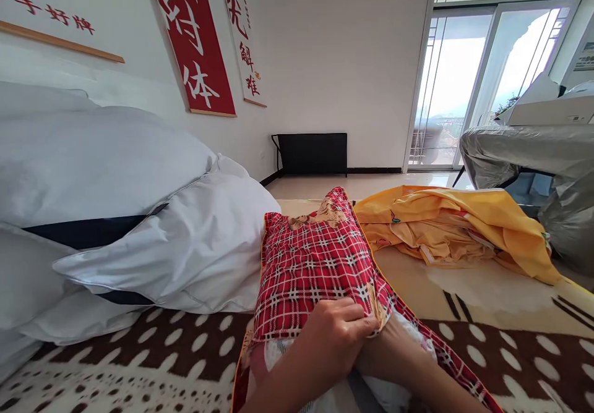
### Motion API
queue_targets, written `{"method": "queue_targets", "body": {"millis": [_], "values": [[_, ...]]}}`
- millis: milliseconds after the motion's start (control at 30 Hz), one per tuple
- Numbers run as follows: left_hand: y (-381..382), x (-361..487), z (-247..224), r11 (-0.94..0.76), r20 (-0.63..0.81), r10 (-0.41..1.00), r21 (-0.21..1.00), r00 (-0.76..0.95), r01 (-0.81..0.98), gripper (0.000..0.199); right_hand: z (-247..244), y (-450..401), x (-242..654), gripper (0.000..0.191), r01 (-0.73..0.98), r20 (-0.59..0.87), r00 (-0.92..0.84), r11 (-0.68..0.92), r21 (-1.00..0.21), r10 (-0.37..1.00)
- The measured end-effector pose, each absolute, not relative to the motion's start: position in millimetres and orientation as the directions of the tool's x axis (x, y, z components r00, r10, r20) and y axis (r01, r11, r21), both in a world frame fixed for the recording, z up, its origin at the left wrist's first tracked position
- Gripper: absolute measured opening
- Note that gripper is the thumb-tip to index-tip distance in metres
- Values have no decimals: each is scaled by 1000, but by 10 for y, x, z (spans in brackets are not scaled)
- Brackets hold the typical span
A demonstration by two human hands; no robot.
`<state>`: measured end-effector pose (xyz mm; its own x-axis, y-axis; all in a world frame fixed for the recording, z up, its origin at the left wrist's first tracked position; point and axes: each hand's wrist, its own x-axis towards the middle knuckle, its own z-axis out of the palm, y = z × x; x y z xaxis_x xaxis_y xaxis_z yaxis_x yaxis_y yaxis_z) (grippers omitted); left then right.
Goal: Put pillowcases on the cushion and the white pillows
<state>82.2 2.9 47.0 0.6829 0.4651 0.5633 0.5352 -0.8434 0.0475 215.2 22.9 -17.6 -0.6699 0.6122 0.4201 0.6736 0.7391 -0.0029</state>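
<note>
A red plaid cover (315, 271) with tan trim lies partly over a white inner pillow (420, 339) whose edges show at its open end. My left hand (335, 326) has its fingers curled and closed on the cover's tan edge, near the lower right corner. Beside and partly beneath it, my right hand (378, 348) reaches in at the cover's opening. The fabric and my left hand hide its fingers. More plaid fabric with yellow piping runs under the pillow toward the lower right.
White pillows (185, 234) are piled at the left. A crumpled yellow cloth (440, 221) lies at the right on the brown and cream patterned blanket (195, 339). Beyond stand a black folded item (313, 153) by the wall and plastic-wrapped furniture (538, 153) at the right.
</note>
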Motion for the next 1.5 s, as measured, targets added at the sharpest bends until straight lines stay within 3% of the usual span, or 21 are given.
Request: {"method": "queue_targets", "body": {"millis": [100, 200, 300, 367, 400, 467, 567, 633, 733, 1000, 1200, 1333, 1500], "values": [[42, 788, 495, -756, 480, 573, -4, 664, 655, 17, -17, 261, 2217, 15, 728, 360, -597, 673, -132, 717], [76, 651, 587, -632, 368, 723, 9, 585, 775, 37, 174, 238, 2325, 20, 790, 302, -503, 573, -221, 810], [104, 448, 691, -524, 270, 826, 46, 494, 851, 47, 262, 143, 2479, 20, 873, 235, -420, 461, -158, 877], [119, 322, 731, -486, 211, 861, 73, 462, 871, 41, 230, 39, 2556, 25, 897, 363, -399, 440, -36, 842], [127, 271, 740, -480, 190, 868, 86, 458, 873, 37, 191, -20, 2567, 30, 890, 479, -418, 453, 45, 772], [140, 203, 743, -496, 170, 864, 119, 475, 860, 32, 83, -139, 2497, 35, 812, 686, -523, 540, 220, 506], [156, 175, 735, -537, 193, 840, 160, 507, 829, 29, -101, -259, 2161, 28, 607, 791, -610, 671, 426, 49], [160, 180, 736, -551, 206, 831, 181, 517, 815, 29, -198, -268, 1878, 21, 591, 841, -533, 673, 445, -89], [173, 170, 747, -542, 216, 838, 209, 502, 814, 32, -228, -199, 1627, 19, 647, 897, -442, 685, 335, -21], [325, -18, 737, -415, 338, 883, 237, 326, 878, 37, 103, 12, 2104, 32, 693, 761, -452, 720, -30, 466], [328, 10, 739, -432, 432, 855, 286, 287, 855, 21, 91, 247, 2309, 13, 641, 872, -234, 743, -193, 429], [354, 111, 684, -528, 548, 778, 304, 308, 793, 19, 34, 293, 2355, 21, 645, 930, -166, 750, -150, 329], [391, 222, 581, -616, 619, 738, 454, 269, 644, 17, 39, 163, 2236, 37, 584, 823, -534, 788, 196, 191]]}}
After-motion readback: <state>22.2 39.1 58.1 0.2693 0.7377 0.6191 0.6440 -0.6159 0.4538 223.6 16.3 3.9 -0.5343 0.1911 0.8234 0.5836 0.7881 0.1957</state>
